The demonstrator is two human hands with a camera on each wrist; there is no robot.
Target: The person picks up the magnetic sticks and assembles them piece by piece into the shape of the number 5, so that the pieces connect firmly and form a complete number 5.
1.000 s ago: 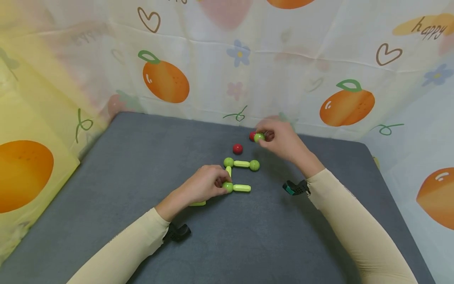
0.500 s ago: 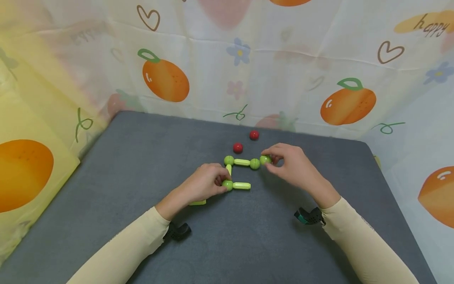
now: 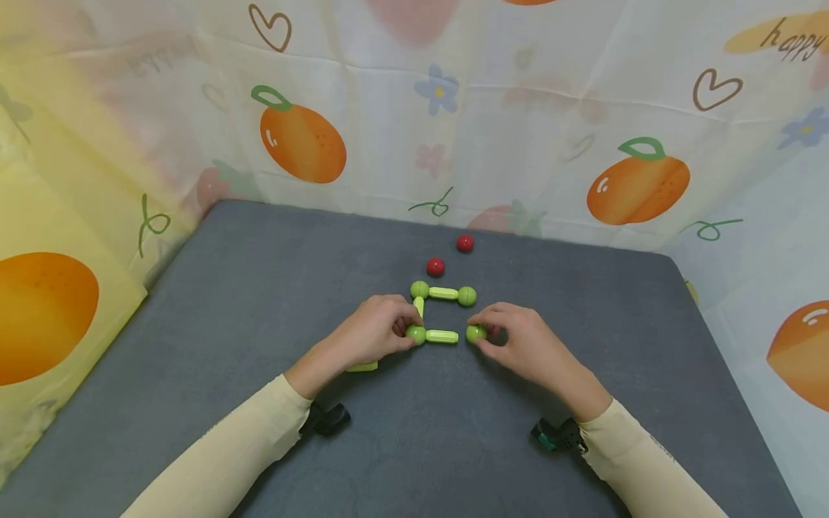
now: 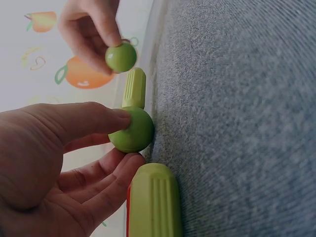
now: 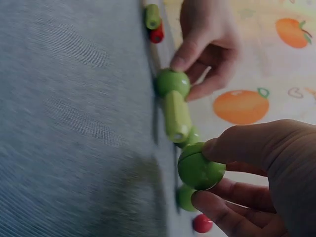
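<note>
My left hand point(image 3: 376, 329) pinches a green ball point(image 3: 417, 335) at the near corner of a small frame of balls and rods on the table. From that ball a light-green rod point(image 3: 442, 337) points right, its far end free. Another rod point(image 3: 419, 308) runs back to a green ball point(image 3: 419, 290), joined by a rod point(image 3: 443, 293) to one more ball point(image 3: 467, 296). My right hand point(image 3: 527, 342) holds a loose green ball point(image 5: 200, 168) between thumb and fingertips, a small gap from the free rod end. The left wrist view shows this ball lined up beyond the rod.
Two red balls point(image 3: 436, 267) lie behind the frame on the grey table point(image 3: 259, 259). Partly hidden beneath my left hand is another light-green rod point(image 3: 364, 367), with something red beside it in the wrist views. A fruit-printed cloth point(image 3: 388, 144) hangs along the table's back edge.
My right hand has brought the green ball from beside the far red ball toward me, to the free rod's end. My left hand stays on its ball.
</note>
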